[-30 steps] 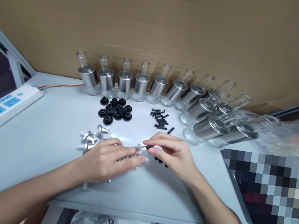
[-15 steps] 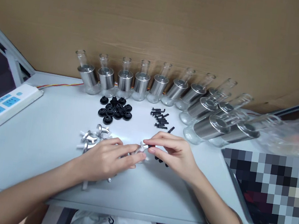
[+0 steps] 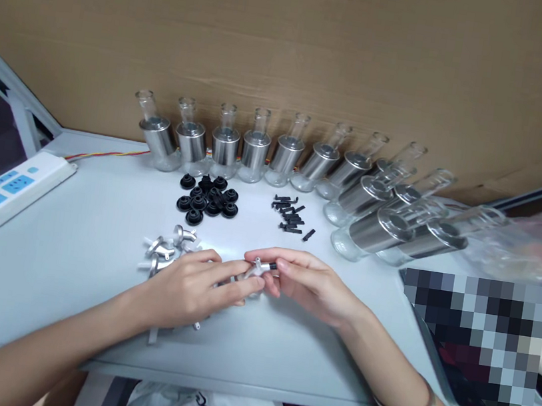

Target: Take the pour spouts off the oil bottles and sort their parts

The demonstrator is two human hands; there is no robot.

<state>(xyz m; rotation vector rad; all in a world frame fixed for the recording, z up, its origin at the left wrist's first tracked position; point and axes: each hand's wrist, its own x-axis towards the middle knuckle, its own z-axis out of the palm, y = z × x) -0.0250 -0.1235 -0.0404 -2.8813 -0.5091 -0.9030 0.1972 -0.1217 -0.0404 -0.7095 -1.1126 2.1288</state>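
Between my hands is a small silver spout with a short black piece at its right end. My left hand grips the spout from the left with thumb and fingers. My right hand has its thumb on the black piece, with the fingers behind it. Several more silver spouts lie beside and partly under my left hand. Beyond them sits a cluster of black ribbed stoppers. Small black clips are scattered above my right hand.
Glass bottles with metal sleeves stand in a row along the cardboard at the back, bunching toward the right. A white power strip lies at the left. At the right are a pixelated dark object and a plastic bag.
My right hand has turned and shifted: its thumb is now on top of the black piece and its fingers reach behind the spout. My left hand has barely moved.
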